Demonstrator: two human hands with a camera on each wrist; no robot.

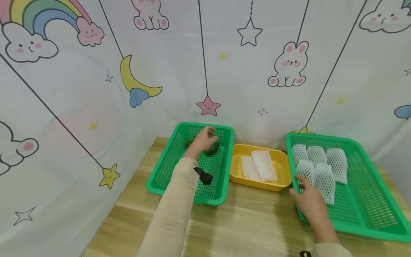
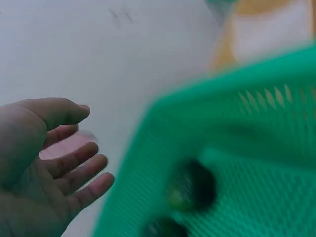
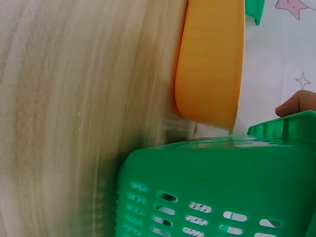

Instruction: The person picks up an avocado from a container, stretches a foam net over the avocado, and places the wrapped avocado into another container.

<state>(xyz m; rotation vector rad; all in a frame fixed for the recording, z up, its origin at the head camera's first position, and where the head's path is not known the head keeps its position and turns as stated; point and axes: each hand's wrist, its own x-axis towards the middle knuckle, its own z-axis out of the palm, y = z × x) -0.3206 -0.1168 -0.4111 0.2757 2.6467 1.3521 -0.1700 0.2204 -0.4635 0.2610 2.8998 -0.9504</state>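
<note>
My left hand is over the far part of the left green basket, fingers loosely bent and nothing in them. Dark green fruits that look like avocados lie in that basket, to the side of the left hand in the left wrist view. At the left rim of the right green basket, my right hand grips the edge between thumb and fingers. Several pieces in white foam net sleeves lie beside it in this basket. A digit of the right hand shows over the rim in the right wrist view.
Between the baskets stands a yellow tray with flat, white foam net sleeves in it. All three containers rest on a wooden table. A white cloth printed with cartoons hangs behind and at the left.
</note>
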